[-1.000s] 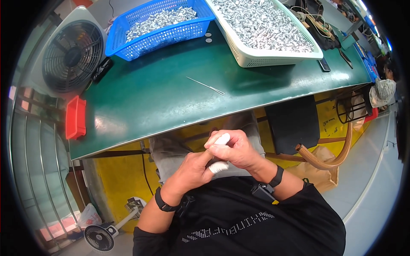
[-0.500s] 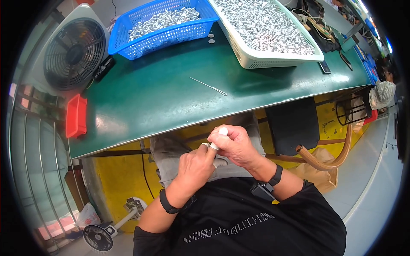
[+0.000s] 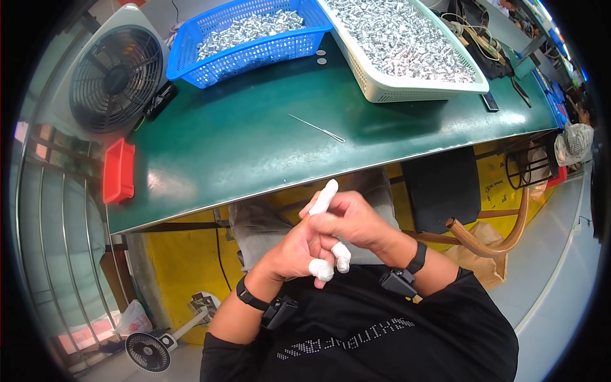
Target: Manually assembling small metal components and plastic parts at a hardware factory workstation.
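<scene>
- Seen from above, a person's two hands meet over the lap, just in front of the near edge of a green worktop [image 3: 254, 146].
- The left hand [image 3: 294, 247] has white finger cots [image 3: 322, 269] on curled fingertips, and one cot-covered finger [image 3: 325, 196] points up toward the worktop.
- The right hand [image 3: 353, 221] is closed around that raised left finger, gripping it below the cot.
- Both wrists wear black bands.
- On the worktop, well apart from the hands, lies a thin metal pin [image 3: 316, 127].
- Farther back stand a blue basket [image 3: 251, 39] and a white basket [image 3: 407, 51], both filled with small silver parts.
- A grey fan [image 3: 118, 76] stands at the left, with a red bin [image 3: 119, 170] at the worktop's left edge.
</scene>
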Motion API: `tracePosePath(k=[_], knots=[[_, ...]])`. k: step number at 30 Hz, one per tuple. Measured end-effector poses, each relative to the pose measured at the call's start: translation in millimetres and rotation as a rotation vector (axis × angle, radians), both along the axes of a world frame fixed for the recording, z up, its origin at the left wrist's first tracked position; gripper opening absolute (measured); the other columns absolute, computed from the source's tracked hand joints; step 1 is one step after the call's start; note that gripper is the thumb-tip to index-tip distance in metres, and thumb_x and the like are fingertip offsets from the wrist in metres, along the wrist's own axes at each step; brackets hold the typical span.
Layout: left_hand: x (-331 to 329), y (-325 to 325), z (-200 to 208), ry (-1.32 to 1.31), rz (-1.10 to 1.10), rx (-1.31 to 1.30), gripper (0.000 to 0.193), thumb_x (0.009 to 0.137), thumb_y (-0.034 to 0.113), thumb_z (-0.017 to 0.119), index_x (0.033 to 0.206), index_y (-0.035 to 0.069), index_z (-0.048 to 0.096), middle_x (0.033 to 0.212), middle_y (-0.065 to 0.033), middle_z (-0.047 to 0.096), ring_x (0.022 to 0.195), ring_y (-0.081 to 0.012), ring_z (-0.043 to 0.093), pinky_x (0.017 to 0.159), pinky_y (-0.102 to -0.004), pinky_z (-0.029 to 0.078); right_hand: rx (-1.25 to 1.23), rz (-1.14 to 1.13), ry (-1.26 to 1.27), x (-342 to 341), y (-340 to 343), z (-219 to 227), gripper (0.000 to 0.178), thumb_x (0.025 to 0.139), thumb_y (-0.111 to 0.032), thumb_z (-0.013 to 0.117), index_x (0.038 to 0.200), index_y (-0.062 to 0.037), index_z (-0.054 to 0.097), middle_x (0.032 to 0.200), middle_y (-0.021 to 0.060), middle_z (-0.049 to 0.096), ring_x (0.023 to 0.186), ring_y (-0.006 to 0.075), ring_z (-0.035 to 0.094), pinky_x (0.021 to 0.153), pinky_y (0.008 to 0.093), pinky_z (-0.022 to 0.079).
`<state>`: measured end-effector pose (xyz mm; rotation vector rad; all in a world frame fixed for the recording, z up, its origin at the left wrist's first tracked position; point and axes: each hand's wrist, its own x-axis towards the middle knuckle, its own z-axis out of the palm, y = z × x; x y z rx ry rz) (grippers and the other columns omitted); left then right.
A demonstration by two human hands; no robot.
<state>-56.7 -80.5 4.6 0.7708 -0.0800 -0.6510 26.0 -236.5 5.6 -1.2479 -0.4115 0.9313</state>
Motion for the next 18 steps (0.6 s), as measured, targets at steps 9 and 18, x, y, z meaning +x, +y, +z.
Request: tracePosePath(k=[9, 18], knots=[[1.3, 0.1, -15.9, -0.024, -0.053, -0.080, 0.125, 0.074, -0.002, 0.075, 0.154, 0.024, -0.018, 0.094, -0.0216, 0.064, 0.060, -0.0186, 0.065, 0.050, -0.0259, 0.054, 0.145, -0.014, 0.072, 7.1, -2.1, -10.7, 0.022, 0.089, -0.014, 0.070, 0.104, 0.0022, 0.069, 0.101, 0.0044, 0.062, 0.092, 0.0122, 0.059, 0.084, 0.0301, 0.049], [-0.4, -0.5, 4.8, -0.161, 0.113, -0.504, 0.090, 0.088, 0.015, 0.072, 0.155, 0.007, 0.012, 0.092, -0.0190, 0.064, 0.057, -0.0209, 0.062, 0.051, -0.0305, 0.052, 0.142, 0.209, -0.169, 38.1, -4.5, 18.2, 0.017, 0.087, -0.010, 0.071, 0.102, -0.0013, 0.071, 0.103, 0.0047, 0.062, 0.093, 0.0123, 0.060, 0.082, 0.0305, 0.049]])
